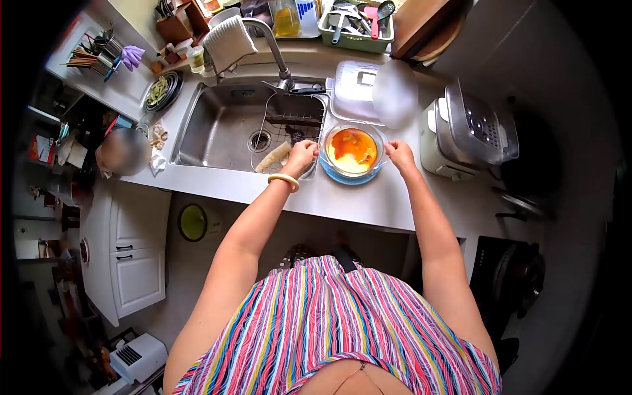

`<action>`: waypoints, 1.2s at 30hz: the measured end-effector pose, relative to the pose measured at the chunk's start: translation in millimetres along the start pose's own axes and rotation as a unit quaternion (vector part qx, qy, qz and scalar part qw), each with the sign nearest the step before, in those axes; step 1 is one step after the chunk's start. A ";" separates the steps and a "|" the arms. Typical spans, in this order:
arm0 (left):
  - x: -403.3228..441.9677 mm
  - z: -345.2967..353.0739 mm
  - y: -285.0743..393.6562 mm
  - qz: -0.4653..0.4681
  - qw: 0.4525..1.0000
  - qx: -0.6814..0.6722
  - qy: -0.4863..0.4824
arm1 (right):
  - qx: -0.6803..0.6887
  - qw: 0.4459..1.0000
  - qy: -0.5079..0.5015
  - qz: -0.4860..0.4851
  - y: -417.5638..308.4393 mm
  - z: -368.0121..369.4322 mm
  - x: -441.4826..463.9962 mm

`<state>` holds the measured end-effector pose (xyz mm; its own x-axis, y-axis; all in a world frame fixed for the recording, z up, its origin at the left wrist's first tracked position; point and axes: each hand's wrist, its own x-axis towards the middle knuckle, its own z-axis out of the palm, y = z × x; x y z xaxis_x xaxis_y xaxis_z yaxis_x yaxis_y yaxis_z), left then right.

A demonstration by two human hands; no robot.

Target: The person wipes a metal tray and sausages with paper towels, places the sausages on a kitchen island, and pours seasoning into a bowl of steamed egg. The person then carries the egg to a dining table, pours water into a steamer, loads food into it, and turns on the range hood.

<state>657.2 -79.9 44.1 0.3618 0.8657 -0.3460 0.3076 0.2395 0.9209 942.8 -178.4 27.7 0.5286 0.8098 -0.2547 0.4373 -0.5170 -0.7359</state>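
While our left grip (303,157) and right grip (399,157) pinch opposite edges of the glass bowl (382,147), seemingly to keep its yellow and orange contents (353,151) level, we have it above a round blue base (352,180) on the bench (401,197), perhaps to guard the worktop; the sink (214,131) lies just left, presumably handy for spills.

I read this as a kitchen, and a home one: from my remote seat I see a metal sink (217,135) with a tall faucet (276,56) set into a pale counter (243,186), a tub (357,46) packed with kitchen tools (374,27), a bundle of chopsticks (80,60) and a white cupboard (139,280). The casual, sleeveless striped top (329,316) looks domestic to me, too.
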 end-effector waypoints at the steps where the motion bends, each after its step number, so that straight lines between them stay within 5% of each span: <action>1: 3.7 1.7 -3.2 0.012 1.000 -0.016 -0.016 | 0.022 1.000 0.005 -0.013 5.0 3.1 1.8; 8: 3.3 -2.5 -15.8 0.048 0.996 -0.069 -0.039 | 0.144 0.984 0.064 -0.080 -13.0 0.9 -48.4; 12: 3.2 -12.2 3.1 0.129 0.987 -0.055 -0.074 | 0.224 0.973 0.057 -0.002 -12.0 5.4 -63.1; 18: -9.1 -23.3 58.2 0.115 0.987 0.064 -0.091 | 0.318 0.947 0.002 0.046 -11.3 13.8 -69.7; 27: -13.6 -30.2 16.1 -0.119 0.981 0.013 -0.154 | 0.101 0.994 -0.017 0.031 -61.1 -34.2 -82.0; 30: -17.1 -12.2 2.0 -0.120 0.980 -0.041 -0.150 | -0.021 0.996 0.064 -0.058 -75.7 -43.2 -92.7; 36: 10.2 -0.6 10.9 -0.008 0.997 -0.058 -0.054 | 0.088 0.988 0.107 -0.066 -50.7 -31.9 -79.2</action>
<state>663.8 -68.2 50.7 0.4522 0.8107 -0.3718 0.2122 0.3071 0.9277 902.0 -225.1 105.2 0.6254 0.7799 -0.0236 0.3899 -0.3386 -0.8564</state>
